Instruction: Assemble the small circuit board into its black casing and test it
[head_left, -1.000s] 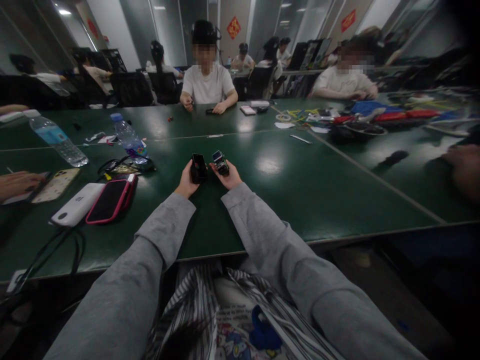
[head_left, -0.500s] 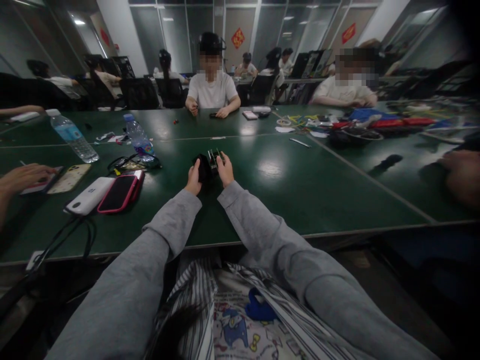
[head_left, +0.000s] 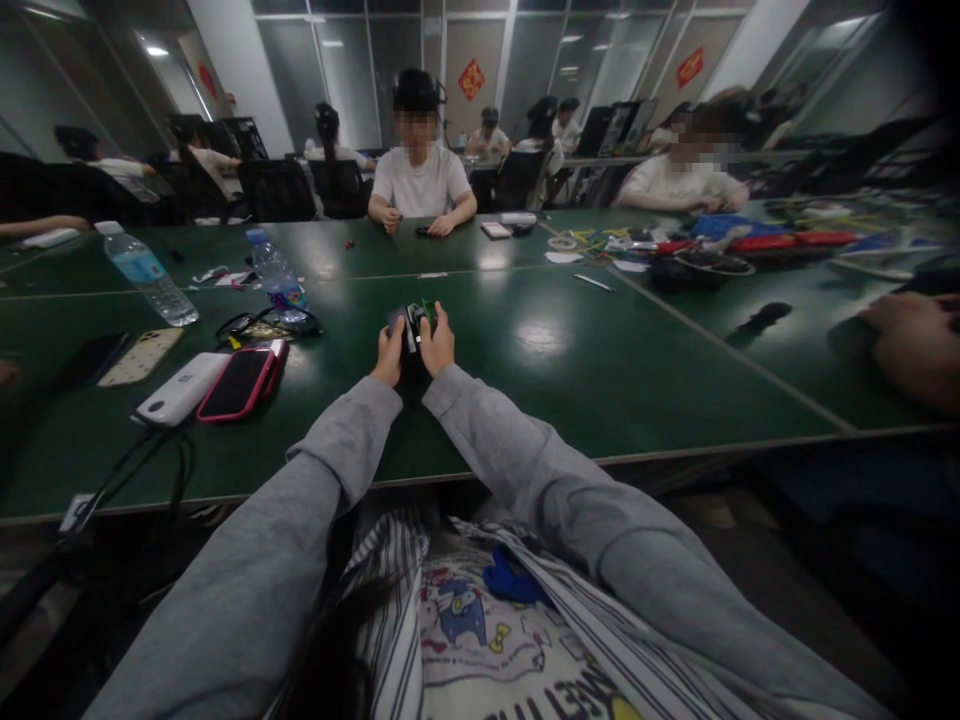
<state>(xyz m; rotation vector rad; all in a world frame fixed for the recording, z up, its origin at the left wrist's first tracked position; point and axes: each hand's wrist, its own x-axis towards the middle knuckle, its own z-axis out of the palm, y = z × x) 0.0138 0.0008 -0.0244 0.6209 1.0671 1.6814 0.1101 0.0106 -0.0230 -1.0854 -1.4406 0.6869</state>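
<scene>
My left hand (head_left: 388,354) is closed around a small dark boxy casing (head_left: 397,318) above the green table (head_left: 517,390). Close beside it, my right hand (head_left: 439,344) grips a small green circuit board (head_left: 430,310) between thumb and fingers. Pale and metallic parts show in the narrow gap between the two pieces. Whether the board and the casing are joined I cannot tell, since my fingers cover much of both.
On my left lie a pink-edged phone (head_left: 236,384), a white power bank (head_left: 181,388), a patterned phone (head_left: 140,358) and two water bottles (head_left: 154,275). Cables and tools (head_left: 705,245) are heaped at the far right. A person (head_left: 420,185) sits opposite; another person's hand (head_left: 919,335) is at the right.
My right hand has shifted slightly left and turned, so the board's green face now shows. The casing has tilted too. At the far left, a person's hand has drawn back from the phones.
</scene>
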